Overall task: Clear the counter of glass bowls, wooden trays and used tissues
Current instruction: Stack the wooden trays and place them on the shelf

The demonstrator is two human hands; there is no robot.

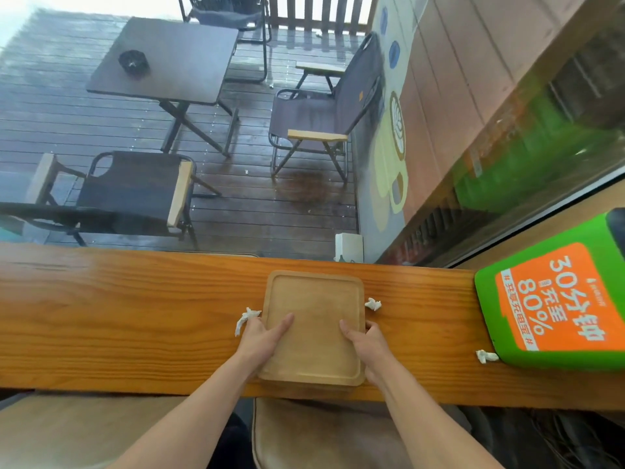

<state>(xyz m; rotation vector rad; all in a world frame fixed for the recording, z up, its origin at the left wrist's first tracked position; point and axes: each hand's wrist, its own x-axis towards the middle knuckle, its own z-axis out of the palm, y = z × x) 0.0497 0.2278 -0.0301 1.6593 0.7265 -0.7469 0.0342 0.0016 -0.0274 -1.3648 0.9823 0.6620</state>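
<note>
The counter (135,316) is a long wooden plank along a window; at its right end sits a green charging unit (554,299) with an orange label. The wooden tray (314,319) lies at the middle of the counter, its near edge flush with or slightly past the counter's front edge. It appears to be a stack of at least two, since a second rim shows beneath it at the front; I cannot confirm the count. The top tray is empty: no bowl, no tissue. No glass bowl is in view. My left hand (262,336) grips the tray's left edge, thumb on top, fingers wrapped under. My right hand (363,336) grips the right edge the same way. The step in hand is, in my judgement, tray removal. The next move calls for a level, two-handed lift. Three used tissues remain: one (245,319) touching my left fingers, one (372,303) just beside the tray's right edge, one (486,356) against the green unit.
</note>
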